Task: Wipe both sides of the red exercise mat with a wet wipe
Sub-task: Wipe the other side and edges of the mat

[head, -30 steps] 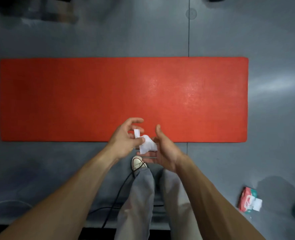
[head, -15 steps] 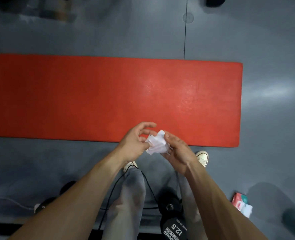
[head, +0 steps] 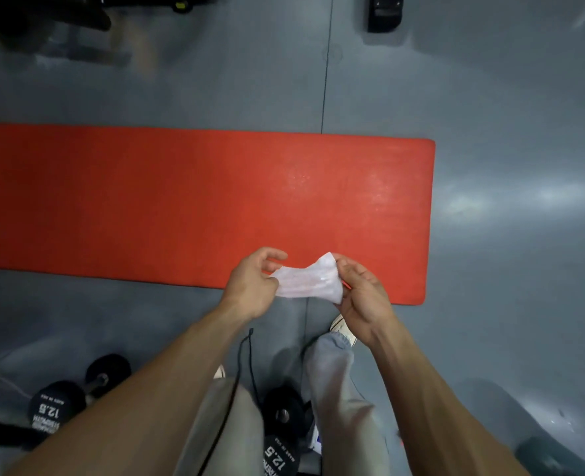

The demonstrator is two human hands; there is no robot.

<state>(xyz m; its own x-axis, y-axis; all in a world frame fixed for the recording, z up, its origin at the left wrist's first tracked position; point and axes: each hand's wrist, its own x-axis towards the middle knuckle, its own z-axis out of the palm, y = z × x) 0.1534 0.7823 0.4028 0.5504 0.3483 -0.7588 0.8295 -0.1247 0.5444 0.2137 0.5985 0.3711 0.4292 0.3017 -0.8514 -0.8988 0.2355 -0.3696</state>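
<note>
Head view looks down on the red exercise mat [head: 194,207], lying flat on the grey floor [head: 507,132]. Above its near edge, the left hand [head: 249,286] and the right hand [head: 363,297] each pinch an end of the wet wipe [head: 306,281], stretched between them, fingers curled on it. Two black dumbbells [head: 60,403] marked 12.5 lie near the feet; one is partly hidden behind the trouser legs [head: 339,389]. Dark equipment [head: 385,12] at the top edge is cut off.
</note>
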